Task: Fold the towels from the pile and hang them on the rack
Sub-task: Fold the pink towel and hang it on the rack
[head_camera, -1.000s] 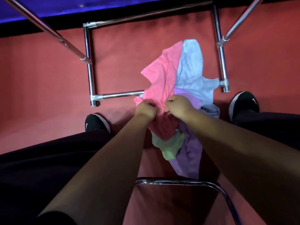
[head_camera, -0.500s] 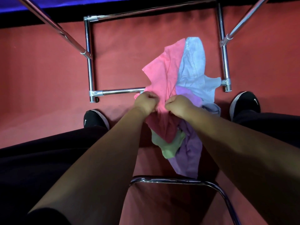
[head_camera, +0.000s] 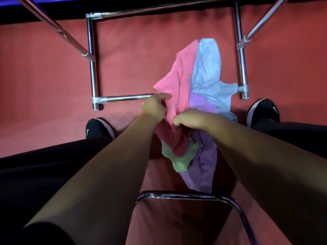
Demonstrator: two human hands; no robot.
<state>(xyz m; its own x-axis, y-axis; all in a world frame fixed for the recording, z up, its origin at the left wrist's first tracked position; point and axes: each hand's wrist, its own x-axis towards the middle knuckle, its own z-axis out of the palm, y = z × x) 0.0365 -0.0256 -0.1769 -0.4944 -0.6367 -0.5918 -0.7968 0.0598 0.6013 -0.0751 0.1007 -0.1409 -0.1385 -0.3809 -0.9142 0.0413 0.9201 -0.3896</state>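
Observation:
A pile of towels lies on the red floor between my feet: a pink towel (head_camera: 177, 80) on top, a pale blue towel (head_camera: 208, 71) to its right, a purple towel (head_camera: 205, 161) and a green towel (head_camera: 182, 160) lower down. My left hand (head_camera: 155, 106) pinches the pink towel's left edge, fingers reaching forward. My right hand (head_camera: 191, 118) grips the same pink towel a little nearer to me, fingers curled into the cloth. The chrome rack (head_camera: 91, 71) stands just beyond the pile, its lower bar partly hidden by the towels.
My black shoes (head_camera: 98, 128) (head_camera: 263, 111) flank the pile. A curved chrome bar (head_camera: 185, 196) crosses near me, below my forearms. Slanted rack tubes (head_camera: 58, 30) (head_camera: 261, 22) run at the upper left and upper right. A dark wall edge lines the top.
My left hand has slid forward along the pink towel's edge while my right hand stayed back, so the two hands have come apart. The pink towel has been lifted and spread a little.

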